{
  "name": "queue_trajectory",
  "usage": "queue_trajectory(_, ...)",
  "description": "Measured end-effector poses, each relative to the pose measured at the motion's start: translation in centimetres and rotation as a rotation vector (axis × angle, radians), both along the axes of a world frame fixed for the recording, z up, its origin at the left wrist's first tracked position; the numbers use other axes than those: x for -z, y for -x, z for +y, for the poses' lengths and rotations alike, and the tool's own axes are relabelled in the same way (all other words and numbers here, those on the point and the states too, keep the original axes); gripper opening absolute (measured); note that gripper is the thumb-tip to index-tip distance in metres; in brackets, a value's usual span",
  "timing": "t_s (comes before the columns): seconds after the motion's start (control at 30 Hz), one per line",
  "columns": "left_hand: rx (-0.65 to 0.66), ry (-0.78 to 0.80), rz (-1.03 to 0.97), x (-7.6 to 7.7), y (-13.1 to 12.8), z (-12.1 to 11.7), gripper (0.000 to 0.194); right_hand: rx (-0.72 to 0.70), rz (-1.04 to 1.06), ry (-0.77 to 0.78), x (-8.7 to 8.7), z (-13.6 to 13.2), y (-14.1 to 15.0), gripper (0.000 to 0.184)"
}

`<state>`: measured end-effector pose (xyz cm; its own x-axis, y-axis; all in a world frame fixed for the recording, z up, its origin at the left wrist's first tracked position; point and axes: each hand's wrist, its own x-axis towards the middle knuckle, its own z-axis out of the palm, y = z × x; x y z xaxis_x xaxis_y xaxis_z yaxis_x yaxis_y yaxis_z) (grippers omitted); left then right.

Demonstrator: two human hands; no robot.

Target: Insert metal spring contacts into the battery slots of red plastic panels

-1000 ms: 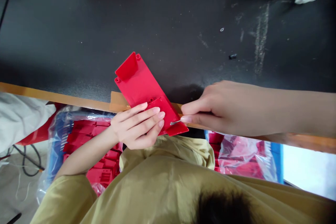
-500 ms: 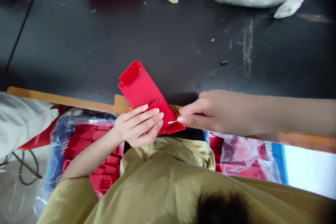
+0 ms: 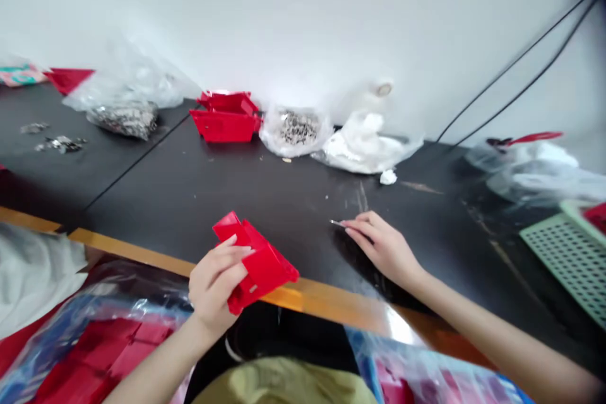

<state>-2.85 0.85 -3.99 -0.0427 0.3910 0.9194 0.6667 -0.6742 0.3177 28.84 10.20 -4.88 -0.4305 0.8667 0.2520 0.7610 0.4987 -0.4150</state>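
Observation:
My left hand (image 3: 214,284) grips a red moulded plastic housing part (image 3: 263,265) at the table's front edge, its fingers across the near face. The part is tilted, and my fingers hide some of it. Well to the right, over the black tabletop (image 3: 284,202), my right hand (image 3: 383,249) pinches a thin metal pin (image 3: 336,223) between thumb and forefinger. The pin's tip points left, towards the housing, and stays apart from it.
Red plastic housings (image 3: 225,118) and bags of small metal parts (image 3: 297,128) stand along the wall. A green perforated tray (image 3: 570,259) lies at the right. Bagged red parts in a blue crate (image 3: 104,347) sit below the orange table edge (image 3: 303,293).
My view has swung up from the hands to the whole table. The red part has left the table edge, turned in my left hand, and my right hand with the pin has moved away from it.

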Motion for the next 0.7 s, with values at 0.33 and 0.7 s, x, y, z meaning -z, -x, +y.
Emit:
queue_trajectory(0.33, 0.117, 0.608, -1.245, -2.4, -1.6, 3.6, 0.041, 0.01, -0.031, -0.183, -2.6, 4.0, 1.8, 0.03)
queue_trajectory(0.7, 0.363, 1.076, -1.679, -3.2, -0.9, 3.9, 0.055, 0.164, -0.051, -0.077, -5.6, 20.6, 13.1, 0.03)
